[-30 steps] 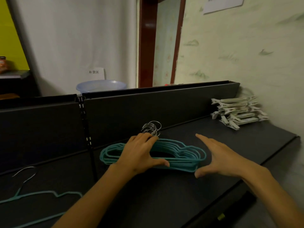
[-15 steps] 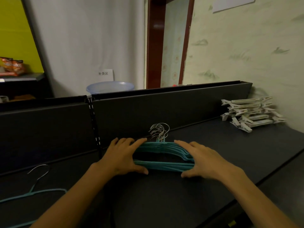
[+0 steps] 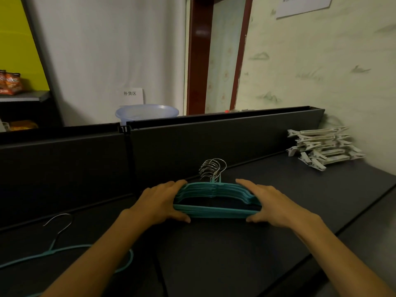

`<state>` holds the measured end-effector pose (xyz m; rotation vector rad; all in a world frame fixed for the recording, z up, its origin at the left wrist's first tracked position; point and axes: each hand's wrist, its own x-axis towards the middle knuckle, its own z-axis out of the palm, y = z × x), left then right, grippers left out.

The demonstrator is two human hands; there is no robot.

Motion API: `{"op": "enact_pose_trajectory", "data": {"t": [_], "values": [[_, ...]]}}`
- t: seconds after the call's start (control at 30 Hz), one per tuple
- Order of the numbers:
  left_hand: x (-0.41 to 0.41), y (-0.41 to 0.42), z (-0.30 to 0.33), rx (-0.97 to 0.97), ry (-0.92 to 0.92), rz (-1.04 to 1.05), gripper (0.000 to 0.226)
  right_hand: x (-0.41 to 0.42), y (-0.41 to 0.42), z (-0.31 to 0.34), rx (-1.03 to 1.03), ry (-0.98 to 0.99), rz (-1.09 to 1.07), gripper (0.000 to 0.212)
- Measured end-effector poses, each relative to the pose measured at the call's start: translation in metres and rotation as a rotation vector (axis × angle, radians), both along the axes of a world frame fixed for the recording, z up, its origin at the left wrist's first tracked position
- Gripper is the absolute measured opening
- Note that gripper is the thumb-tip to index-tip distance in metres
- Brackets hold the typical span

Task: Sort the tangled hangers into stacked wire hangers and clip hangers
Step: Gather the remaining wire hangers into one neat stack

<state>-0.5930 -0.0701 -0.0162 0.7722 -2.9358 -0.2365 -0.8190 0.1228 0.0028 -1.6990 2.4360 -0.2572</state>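
Left hand (image 3: 159, 203) & right hand (image 3: 271, 205) cup opposite ends of teal wire-hanger stack (image 3: 216, 200) on dark shelf (image 3: 225, 254), fingers curled round it, prob. squaring it; white clip hangers (image 3: 323, 147) piled far right.

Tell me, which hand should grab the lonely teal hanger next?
The left hand, probably. The loose teal hanger lies at the left of the dark shelf, on that hand's side. The right hand holds the far end of the teal stack and would have to cross over.
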Motion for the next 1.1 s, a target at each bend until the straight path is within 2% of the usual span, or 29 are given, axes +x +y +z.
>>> {"op": "enact_pose_trajectory", "data": {"t": [0.17,0.27,0.33,0.43,0.63,0.8,0.93,1.1], "values": [[0.017,0.003,-0.007,-0.056,0.063,0.006,0.107,0.025,0.006,0.003,0.004,0.184,-0.084,0.113],[0.042,0.004,-0.008,-0.175,0.103,0.040,0.099,0.059,0.011,0.009,-0.171,0.311,-0.050,0.099],[0.063,0.007,-0.009,-0.208,0.140,0.075,0.092,0.088,0.009,0.011,-0.270,0.323,-0.009,0.088],[0.102,0.015,-0.015,-0.214,0.165,0.155,0.084,0.133,-0.003,0.006,-0.303,0.275,0.065,0.081],[0.207,0.040,-0.023,-0.224,0.109,0.354,0.072,0.218,-0.044,-0.005,-0.202,0.100,0.289,0.078],[0.300,0.068,-0.025,-0.219,0.067,0.566,0.085,0.291,-0.082,-0.014,-0.113,-0.025,0.444,0.080],[0.371,0.088,-0.035,-0.225,0.043,0.706,0.080,0.338,-0.120,-0.025,0.008,-0.027,0.470,0.090],[0.450,0.112,-0.036,-0.197,0.019,0.843,0.080,0.356,-0.135,-0.029,-0.012,-0.119,0.426,0.086]]}}
